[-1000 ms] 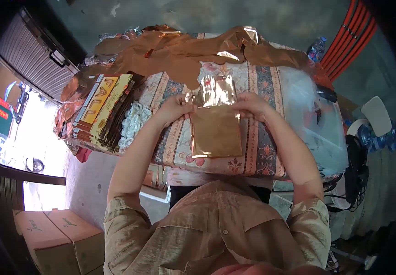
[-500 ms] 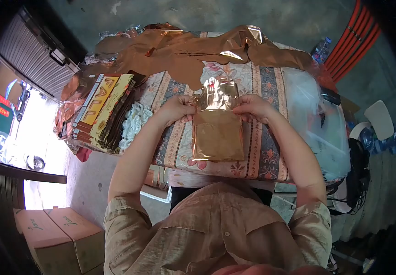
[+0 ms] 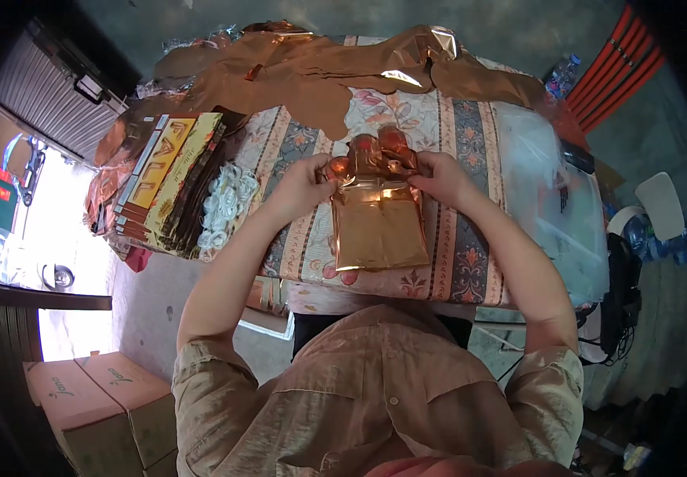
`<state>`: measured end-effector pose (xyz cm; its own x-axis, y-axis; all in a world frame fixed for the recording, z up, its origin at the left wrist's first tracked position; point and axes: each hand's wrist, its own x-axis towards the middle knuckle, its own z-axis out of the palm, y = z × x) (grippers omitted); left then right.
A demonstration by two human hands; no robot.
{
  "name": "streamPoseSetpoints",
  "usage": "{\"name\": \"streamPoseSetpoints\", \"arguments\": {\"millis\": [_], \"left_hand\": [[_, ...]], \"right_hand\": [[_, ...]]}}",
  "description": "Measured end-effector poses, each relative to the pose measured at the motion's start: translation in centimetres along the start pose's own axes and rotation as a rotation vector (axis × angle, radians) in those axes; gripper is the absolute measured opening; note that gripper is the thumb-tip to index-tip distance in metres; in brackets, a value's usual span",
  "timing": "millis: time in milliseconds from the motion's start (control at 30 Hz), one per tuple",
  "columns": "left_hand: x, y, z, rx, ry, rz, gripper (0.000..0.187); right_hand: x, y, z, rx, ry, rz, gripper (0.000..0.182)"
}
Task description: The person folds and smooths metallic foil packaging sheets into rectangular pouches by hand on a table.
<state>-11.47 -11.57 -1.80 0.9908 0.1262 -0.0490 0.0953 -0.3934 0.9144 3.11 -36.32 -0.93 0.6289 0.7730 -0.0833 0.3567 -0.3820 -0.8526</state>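
A folded copper-coloured foil piece [image 3: 381, 230] lies on the patterned tablecloth in front of me, its lower part a flat, shiny rectangle. The upper part is bunched into rounded, puffed folds. My left hand [image 3: 308, 187] is closed on the upper left corner, thumb and fingers pinched together. On the opposite side, my right hand [image 3: 440, 180] pinches the upper right corner. White fabric-like roses [image 3: 224, 205] lie in a heap left of my left hand. Beside them, a stack of printed packs [image 3: 170, 179] with "FALL" lettering leans on the table.
Large flat copper foil sheets [image 3: 311, 79] spread along the table's far side. Clear plastic bags [image 3: 546, 215] cover the right end, with a dark object [image 3: 577, 157] on them. A water bottle [image 3: 564, 73] stands at the far right. Cardboard boxes [image 3: 105, 389] sit on the floor, lower left.
The foil's upper part has gone from smooth and upright-looking to bunched, puffed folds. Both hands still grip its upper corners, slightly higher in view. The view has shifted a little.
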Motion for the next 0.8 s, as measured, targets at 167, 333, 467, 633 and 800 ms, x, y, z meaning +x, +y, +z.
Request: {"name": "streamPoseSetpoints", "arguments": {"millis": [167,333,467,633,800], "left_hand": [[-0.9,0.6,0.7,0.273,0.127,0.301,0.019],[-0.2,0.6,0.1,0.224,0.048,0.083,0.022],[1.1,-0.6,-1.0,0.001,-0.136,0.003,0.019],[1.5,0.3,-1.7,-0.18,-0.215,-0.16,0.02],[1.5,0.3,-1.3,-0.148,-0.172,-0.161,0.025]], "right_hand": [[-0.9,0.1,0.3,-0.348,0.049,-0.262,0.031],[-0.5,-0.3,0.0,-0.108,0.039,-0.134,0.023],[1.3,1.5,-0.6,0.173,-0.11,0.093,0.015],[1.3,0.9,-1.0,0.235,-0.169,0.173,0.011],[1.5,1.1,-1.3,0.337,-0.238,0.172,0.013]]}}
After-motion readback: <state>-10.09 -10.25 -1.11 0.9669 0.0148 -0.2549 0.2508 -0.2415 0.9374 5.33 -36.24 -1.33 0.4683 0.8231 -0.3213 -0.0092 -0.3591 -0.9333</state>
